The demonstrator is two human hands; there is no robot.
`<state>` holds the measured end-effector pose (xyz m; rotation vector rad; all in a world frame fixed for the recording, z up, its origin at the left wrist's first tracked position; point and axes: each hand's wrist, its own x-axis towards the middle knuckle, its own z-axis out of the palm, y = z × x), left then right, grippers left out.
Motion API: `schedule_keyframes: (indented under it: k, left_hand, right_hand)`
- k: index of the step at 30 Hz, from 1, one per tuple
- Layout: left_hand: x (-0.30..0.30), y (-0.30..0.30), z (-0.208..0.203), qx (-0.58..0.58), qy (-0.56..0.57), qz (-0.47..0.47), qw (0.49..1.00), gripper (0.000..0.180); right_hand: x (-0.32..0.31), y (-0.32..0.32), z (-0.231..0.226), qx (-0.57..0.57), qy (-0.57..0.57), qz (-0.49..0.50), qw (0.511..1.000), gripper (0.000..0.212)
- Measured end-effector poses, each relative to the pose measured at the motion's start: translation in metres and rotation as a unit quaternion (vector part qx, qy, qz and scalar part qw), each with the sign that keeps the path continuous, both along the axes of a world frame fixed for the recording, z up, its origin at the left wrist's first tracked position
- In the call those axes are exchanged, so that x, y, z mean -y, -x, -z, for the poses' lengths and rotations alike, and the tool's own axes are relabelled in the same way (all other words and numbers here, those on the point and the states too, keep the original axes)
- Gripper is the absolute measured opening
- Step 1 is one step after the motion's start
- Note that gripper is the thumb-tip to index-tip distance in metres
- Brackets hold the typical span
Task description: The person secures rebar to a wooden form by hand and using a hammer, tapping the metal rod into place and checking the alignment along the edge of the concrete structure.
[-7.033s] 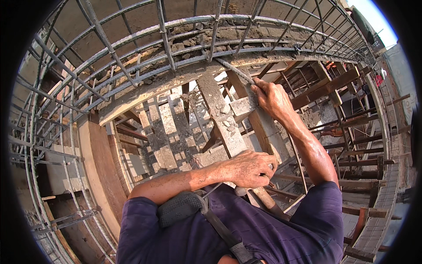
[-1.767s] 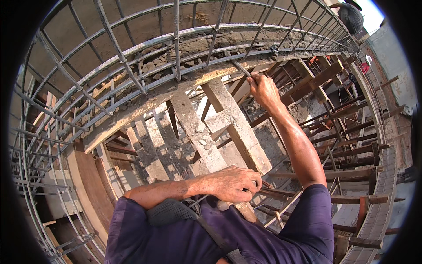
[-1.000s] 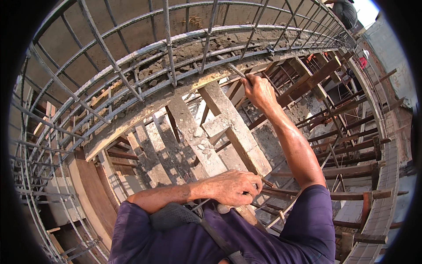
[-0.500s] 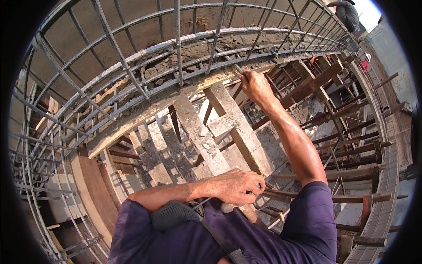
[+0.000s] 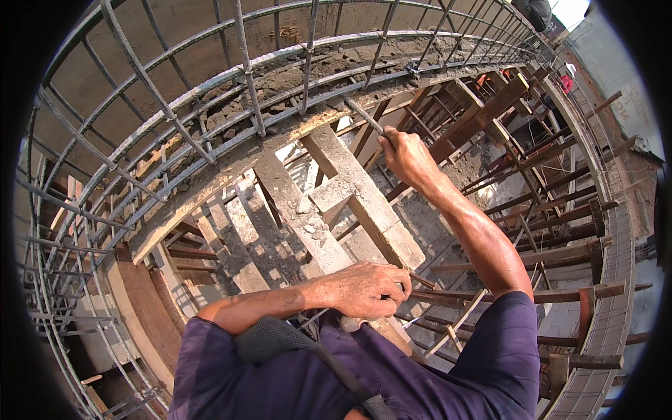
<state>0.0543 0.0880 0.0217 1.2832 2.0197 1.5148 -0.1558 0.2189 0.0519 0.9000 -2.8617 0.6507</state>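
My right hand (image 5: 406,155) is closed around a thin grey metal rod (image 5: 365,117). The rod slants up and left, its far end close to the lower steel bars and the board edge (image 5: 308,124) below them. My left hand (image 5: 374,288) is curled in front of my chest, above the near end of a timber frame (image 5: 364,192). Whatever its fingers may hold is hidden. Just under that hand shows a rounded pale object (image 5: 353,323), too covered to name. Grey rubble (image 5: 318,227) lies on the frame's planks.
A cage of steel reinforcing bars (image 5: 245,66) curves across the far side, with broken concrete (image 5: 231,115) along its base. Timber props and beams (image 5: 483,126) stand lower down on the right. Another person (image 5: 535,12) is at the far upper right; a person in red (image 5: 567,80) stands below.
My right hand has drawn back from the bars, and more of the rod shows. The view has shifted, so the cage sits further left and up. My left hand stays curled.
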Motion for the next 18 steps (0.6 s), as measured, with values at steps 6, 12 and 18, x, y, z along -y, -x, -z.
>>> schedule_keyframes:
  k: [6,12,18]
  left_hand:
    - [0.003,-0.002,0.000,0.020,0.013,-0.011,1.000,0.016]
    - [0.000,-0.006,-0.003,0.036,0.012,-0.009,0.999,0.017]
    - [0.002,-0.007,-0.003,0.017,-0.007,-0.033,0.999,0.020]
  right_hand:
    - [-0.006,-0.012,0.004,0.025,0.005,-0.021,0.999,0.027]
    - [-0.004,0.006,0.002,0.005,0.004,0.029,1.000,0.029]
    - [0.015,-0.022,0.014,0.018,0.035,-0.039,0.998,0.034]
